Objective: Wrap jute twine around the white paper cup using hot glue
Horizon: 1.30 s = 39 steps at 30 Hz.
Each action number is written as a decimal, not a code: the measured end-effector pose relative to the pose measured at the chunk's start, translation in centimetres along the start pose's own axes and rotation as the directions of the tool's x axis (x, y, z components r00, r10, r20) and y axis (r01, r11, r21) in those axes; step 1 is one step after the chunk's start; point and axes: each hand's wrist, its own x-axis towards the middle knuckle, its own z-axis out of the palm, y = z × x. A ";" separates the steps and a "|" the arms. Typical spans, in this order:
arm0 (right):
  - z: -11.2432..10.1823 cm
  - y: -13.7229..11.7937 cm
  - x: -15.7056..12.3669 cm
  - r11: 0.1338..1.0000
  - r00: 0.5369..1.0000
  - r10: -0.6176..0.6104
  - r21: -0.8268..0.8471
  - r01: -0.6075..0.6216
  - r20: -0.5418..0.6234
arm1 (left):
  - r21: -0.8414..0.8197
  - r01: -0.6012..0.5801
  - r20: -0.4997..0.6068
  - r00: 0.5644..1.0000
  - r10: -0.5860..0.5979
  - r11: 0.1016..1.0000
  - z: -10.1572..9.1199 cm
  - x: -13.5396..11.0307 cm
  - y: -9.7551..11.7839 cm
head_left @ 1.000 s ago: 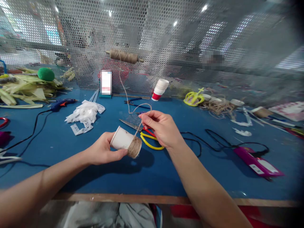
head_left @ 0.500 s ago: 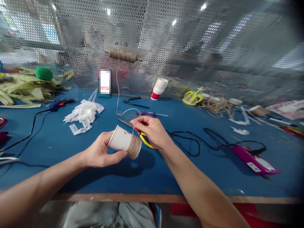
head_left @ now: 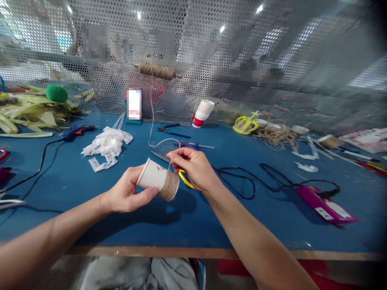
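Note:
My left hand (head_left: 130,193) is closed around a white paper cup (head_left: 152,175), tilted on its side above the table. Brown twine (head_left: 169,186) is wound in close turns around the cup's bottom end. Between thumb and forefinger, my right hand (head_left: 192,167) pinches the free strand just above the winding. From there the strand loops back over the table and up to a spool of twine (head_left: 157,71) on a rod at the mesh screen. Scissors with yellow handles (head_left: 185,179) lie partly hidden under my right hand.
Behind my hands are a blue glue gun (head_left: 192,146), pliers (head_left: 172,131), stacked paper cups (head_left: 203,113) and a phone (head_left: 134,105). Crumpled white plastic (head_left: 107,145) and another glue gun (head_left: 78,132) lie left. A purple power strip (head_left: 326,205) with black cord sits right.
Both hands hold nearly the same pose. The cup has shifted and turned very slightly in my left hand, and its thumb lies a little further from the cup's bottom end.

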 end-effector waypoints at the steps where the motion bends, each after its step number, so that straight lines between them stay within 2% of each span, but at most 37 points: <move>1: -0.1 -0.3 -0.1 1.000 1.000 -0.018 0.014 0.018 -0.025 | 0.006 0.004 0.001 1.000 -0.004 1.000 0.0 0.0 0.0; 4: -0.2 -1.1 -0.3 0.996 0.994 -0.074 0.035 0.076 -0.077 | 0.015 0.006 0.019 1.000 -0.006 1.000 -0.1 0.1 0.0; 7: -0.2 -1.2 -0.4 0.997 0.994 -0.079 0.011 0.080 -0.078 | 0.007 0.001 0.023 1.000 -0.001 1.000 -0.1 0.1 -0.1; 14: 0.5 0.4 -0.1 0.999 1.000 0.001 -0.032 -0.001 0.024 | 0.016 -0.057 0.009 0.998 0.057 0.998 0.0 0.0 0.1; 20: 1.3 0.9 -0.4 0.995 0.994 0.096 0.020 -0.098 0.060 | 0.038 -0.072 -0.041 0.996 0.074 0.997 0.1 0.1 0.2; 28: 1.8 1.2 -0.2 0.939 0.954 0.267 0.184 -0.289 0.138 | 0.013 0.005 -0.063 0.998 -0.004 1.000 0.2 0.0 0.0; 34: 1.3 2.1 0.4 0.931 0.928 0.274 0.173 -0.322 0.250 | -0.004 0.066 -0.138 0.988 -0.066 0.998 0.2 -0.1 -0.5; 37: 0.4 1.3 0.5 0.933 0.936 0.276 0.174 -0.315 0.218 | 0.109 0.017 -0.159 0.987 0.000 0.994 -0.1 0.1 -0.9; 39: -0.3 0.2 0.2 0.950 0.941 0.230 0.154 -0.273 0.247 | 0.198 -0.055 -0.139 0.987 0.084 0.979 -0.3 0.4 -1.1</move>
